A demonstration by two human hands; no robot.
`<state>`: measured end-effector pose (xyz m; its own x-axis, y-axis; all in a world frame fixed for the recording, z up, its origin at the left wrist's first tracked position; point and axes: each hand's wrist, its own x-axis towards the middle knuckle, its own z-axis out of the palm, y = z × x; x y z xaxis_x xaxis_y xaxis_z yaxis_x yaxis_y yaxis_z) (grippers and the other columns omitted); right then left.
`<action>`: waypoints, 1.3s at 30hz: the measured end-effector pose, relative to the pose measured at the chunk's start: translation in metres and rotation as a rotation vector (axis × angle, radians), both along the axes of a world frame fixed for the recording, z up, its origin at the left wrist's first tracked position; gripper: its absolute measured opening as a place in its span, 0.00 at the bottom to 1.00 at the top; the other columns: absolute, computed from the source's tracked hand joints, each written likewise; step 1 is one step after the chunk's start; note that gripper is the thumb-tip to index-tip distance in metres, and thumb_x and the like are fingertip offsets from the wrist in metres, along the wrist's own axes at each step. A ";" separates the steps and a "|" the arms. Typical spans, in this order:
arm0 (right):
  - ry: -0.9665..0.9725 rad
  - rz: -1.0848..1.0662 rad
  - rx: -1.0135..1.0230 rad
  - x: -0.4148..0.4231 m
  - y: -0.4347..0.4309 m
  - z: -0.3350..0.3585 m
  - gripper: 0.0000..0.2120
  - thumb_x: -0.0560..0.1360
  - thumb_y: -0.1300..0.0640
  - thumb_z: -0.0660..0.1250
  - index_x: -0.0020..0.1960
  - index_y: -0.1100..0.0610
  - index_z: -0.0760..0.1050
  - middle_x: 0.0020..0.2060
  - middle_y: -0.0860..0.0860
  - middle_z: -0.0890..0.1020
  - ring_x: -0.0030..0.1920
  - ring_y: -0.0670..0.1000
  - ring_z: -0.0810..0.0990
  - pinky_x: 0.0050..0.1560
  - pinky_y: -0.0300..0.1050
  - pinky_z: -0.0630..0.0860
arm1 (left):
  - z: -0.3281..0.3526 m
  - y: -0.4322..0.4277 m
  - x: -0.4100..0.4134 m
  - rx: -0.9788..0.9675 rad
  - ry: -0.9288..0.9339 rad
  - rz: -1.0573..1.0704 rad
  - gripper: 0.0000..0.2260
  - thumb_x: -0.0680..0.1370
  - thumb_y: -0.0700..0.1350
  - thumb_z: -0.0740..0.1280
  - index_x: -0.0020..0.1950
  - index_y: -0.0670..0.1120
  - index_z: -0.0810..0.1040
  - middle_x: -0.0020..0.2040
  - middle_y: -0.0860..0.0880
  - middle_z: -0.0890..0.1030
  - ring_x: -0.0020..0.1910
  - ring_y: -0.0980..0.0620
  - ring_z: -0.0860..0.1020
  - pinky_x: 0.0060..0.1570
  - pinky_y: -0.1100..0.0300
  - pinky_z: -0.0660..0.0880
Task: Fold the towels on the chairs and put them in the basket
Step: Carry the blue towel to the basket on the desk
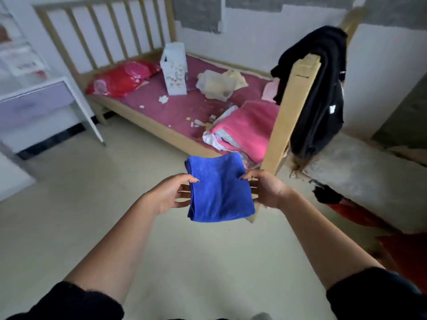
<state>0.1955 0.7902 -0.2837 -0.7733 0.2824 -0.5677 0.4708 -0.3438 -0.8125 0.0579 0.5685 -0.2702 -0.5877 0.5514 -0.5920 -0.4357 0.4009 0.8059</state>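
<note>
**Black sleeves, bare forearms, a folded blue towel held in mid-air**

Black sleeves [69, 303] of soft knit bunch at the bottom edge of the head view, and two bare forearms reach forward from them. The left hand [171, 192] pinches the left edge of the blue towel [219, 192], thumb on top and fingers curled beneath. The right hand [265, 188] grips the right edge the same way, thumb over the plush cloth. The towel is folded into a thick, roughly square pad with rounded fold lines along its left side. It hangs between the hands above the smooth pale floor [92, 181], touching nothing else.

Beyond it stands a pale wooden bed frame [147, 125] with a slatted headboard and a dull purple mattress [175, 105] littered with paper scraps. On the mattress lie a fuzzy pink blanket [249, 125], a shiny red plastic bag [122, 79], an upright white paper bag [174, 70] and a crumpled cream bag [219, 84]. A limp black garment [318, 93] drapes over the square bedpost [291, 107]. A white cabinet [34, 105] stands at the left.
</note>
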 end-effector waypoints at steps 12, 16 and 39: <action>0.062 0.480 0.097 -0.268 -0.191 0.051 0.03 0.68 0.58 0.67 0.39 0.53 0.79 0.35 0.50 0.80 0.37 0.51 0.77 0.41 0.46 0.74 | 0.042 -0.233 -0.163 0.040 0.037 0.427 0.12 0.70 0.45 0.72 0.53 0.47 0.81 0.47 0.46 0.81 0.42 0.49 0.79 0.42 0.57 0.77; 0.075 0.584 0.115 -0.361 -0.243 0.059 0.03 0.69 0.58 0.66 0.39 0.53 0.79 0.34 0.49 0.80 0.37 0.50 0.78 0.40 0.45 0.75 | 0.045 -0.286 -0.228 0.054 0.061 0.517 0.12 0.72 0.45 0.70 0.55 0.46 0.80 0.48 0.46 0.81 0.44 0.49 0.79 0.43 0.56 0.76; 0.130 0.851 0.092 -0.844 -0.564 0.068 0.12 0.72 0.58 0.68 0.55 0.55 0.79 0.49 0.53 0.81 0.50 0.54 0.79 0.56 0.55 0.77 | 0.051 -0.590 -0.634 0.115 0.107 0.862 0.13 0.74 0.44 0.68 0.59 0.46 0.77 0.52 0.45 0.82 0.50 0.47 0.80 0.50 0.52 0.77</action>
